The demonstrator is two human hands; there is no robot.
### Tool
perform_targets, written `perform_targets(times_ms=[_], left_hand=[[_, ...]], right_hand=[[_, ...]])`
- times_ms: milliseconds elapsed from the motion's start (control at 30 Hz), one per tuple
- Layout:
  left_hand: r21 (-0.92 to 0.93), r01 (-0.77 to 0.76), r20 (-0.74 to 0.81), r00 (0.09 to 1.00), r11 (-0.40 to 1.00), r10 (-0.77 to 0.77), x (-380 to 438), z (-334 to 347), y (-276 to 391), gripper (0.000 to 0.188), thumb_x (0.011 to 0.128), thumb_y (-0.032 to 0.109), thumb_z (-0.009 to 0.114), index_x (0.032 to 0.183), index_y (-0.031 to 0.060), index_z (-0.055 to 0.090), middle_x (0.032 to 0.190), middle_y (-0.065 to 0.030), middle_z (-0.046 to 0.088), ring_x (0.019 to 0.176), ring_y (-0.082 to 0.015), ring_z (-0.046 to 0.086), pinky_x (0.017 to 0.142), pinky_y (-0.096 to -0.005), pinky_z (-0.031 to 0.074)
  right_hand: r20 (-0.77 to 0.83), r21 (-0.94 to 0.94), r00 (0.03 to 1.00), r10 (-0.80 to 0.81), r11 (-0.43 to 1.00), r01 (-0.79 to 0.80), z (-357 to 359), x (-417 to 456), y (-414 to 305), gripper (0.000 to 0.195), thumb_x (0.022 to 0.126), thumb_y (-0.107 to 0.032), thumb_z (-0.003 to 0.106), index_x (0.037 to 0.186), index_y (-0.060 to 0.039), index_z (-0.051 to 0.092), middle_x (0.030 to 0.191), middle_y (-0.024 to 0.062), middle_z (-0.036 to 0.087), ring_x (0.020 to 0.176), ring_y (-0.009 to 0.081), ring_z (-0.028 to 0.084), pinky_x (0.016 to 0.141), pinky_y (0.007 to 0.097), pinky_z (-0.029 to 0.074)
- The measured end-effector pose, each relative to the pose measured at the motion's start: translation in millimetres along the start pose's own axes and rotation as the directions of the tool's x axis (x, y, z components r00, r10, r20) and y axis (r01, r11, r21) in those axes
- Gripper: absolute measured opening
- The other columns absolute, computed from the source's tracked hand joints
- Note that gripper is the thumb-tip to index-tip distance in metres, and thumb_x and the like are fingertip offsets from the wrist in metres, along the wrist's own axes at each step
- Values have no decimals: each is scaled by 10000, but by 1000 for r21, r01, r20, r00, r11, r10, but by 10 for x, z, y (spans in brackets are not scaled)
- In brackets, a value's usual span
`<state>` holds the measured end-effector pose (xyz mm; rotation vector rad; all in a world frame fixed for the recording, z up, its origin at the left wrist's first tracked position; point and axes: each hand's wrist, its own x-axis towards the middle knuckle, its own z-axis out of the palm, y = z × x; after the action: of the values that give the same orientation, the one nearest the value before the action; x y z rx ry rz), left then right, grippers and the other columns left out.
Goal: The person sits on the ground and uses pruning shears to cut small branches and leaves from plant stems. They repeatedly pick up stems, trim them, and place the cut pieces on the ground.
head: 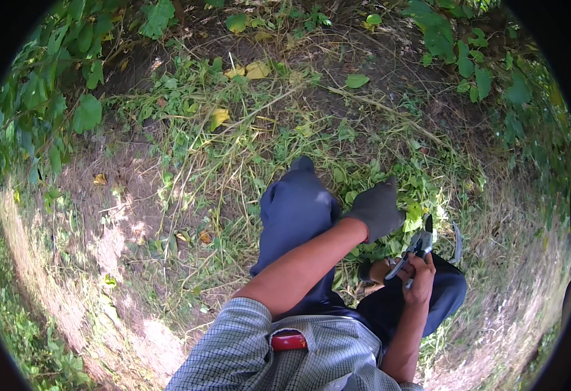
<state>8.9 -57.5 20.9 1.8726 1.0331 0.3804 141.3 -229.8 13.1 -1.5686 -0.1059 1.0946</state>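
My left hand (377,207), in a dark grey glove, reaches across my knee to a pile of cut green leaves and stems (415,205) on the ground. The glove's palm side is turned away, so whether it grips any stem is hidden. My bare right hand (418,276) holds a pair of pruning shears (420,244) with grey handles, their dark blade pointing towards the leaves. Just right of the shears, a curved metal blade (457,243), like a sickle's, stands near my bent knee; its handle is hidden.
Leafy branches hang at the upper left (87,113) and upper right (483,80). Cut grass and vines (236,132) cover the soil before me, with a long dry stem (393,110) across it. My dark-trousered legs are bent beneath my arms. Yellow leaves (258,70) lie farther off.
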Motion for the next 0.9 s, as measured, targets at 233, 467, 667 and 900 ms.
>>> perform_targets(times_ms=[233, 467, 667, 900], left_hand=[[305, -173, 124, 982, 937, 141, -50, -62, 85, 555, 747, 269, 685, 1191, -30, 539, 1201, -212, 594, 1112, -354, 586, 986, -445, 432], [404, -188, 117, 981, 895, 153, -102, -67, 36, 528, 773, 335, 677, 1171, -7, 615, 1194, -196, 588, 1138, -353, 556, 1096, -495, 322], [411, -305, 178, 951, 859, 252, -76, -120, 72, 301, 827, 269, 600, 1023, 69, 709, 1096, -130, 622, 1166, -300, 545, 1118, -538, 272], [303, -445, -26, 880, 843, 474, -32, -146, 77, 311, 846, 247, 575, 1066, 53, 679, 1108, -110, 630, 1100, -270, 569, 1047, -481, 351]], right_hand=[[171, 152, 983, 68, 984, -95, -201, 79, -47, 320, 829, -29, 529, 1148, -14, 498, 955, 144, 639, 855, 389, 687, 750, 528, 589], [231, 175, 964, 128, 970, -171, -199, 134, -30, 384, 821, -52, 548, 1194, -14, 469, 958, 165, 648, 924, 412, 673, 805, 560, 570], [318, 69, 939, 132, 984, -162, -102, 137, -3, 500, 825, -38, 531, 1309, -4, 413, 964, 161, 649, 940, 386, 677, 792, 511, 584], [295, 25, 950, 105, 993, -117, -19, 246, -65, 405, 826, -65, 542, 1223, -23, 476, 999, 133, 636, 935, 339, 667, 820, 518, 574]])
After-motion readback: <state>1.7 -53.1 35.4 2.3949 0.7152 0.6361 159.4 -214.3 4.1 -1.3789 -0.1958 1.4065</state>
